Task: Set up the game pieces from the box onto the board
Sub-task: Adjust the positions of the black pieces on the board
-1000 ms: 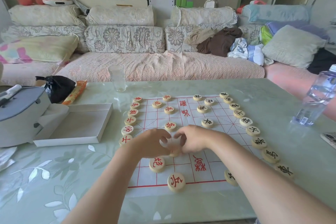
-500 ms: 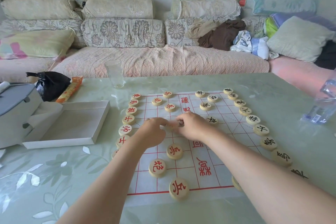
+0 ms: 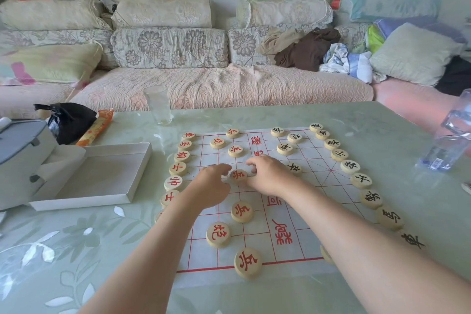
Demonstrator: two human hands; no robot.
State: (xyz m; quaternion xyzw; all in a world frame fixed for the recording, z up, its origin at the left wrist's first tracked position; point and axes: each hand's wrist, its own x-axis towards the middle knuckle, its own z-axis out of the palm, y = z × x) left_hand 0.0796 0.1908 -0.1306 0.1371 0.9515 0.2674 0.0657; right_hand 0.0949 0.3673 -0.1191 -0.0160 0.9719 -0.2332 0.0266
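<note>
Piece [image 3: 238, 175] pinched between curled fingers of my left hand [image 3: 211, 186] and right hand [image 3: 267, 177] — a slip could skew it off-line.

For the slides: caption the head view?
Left hand and right hand flank a red-marked piece on the board; white box alongside.
</note>
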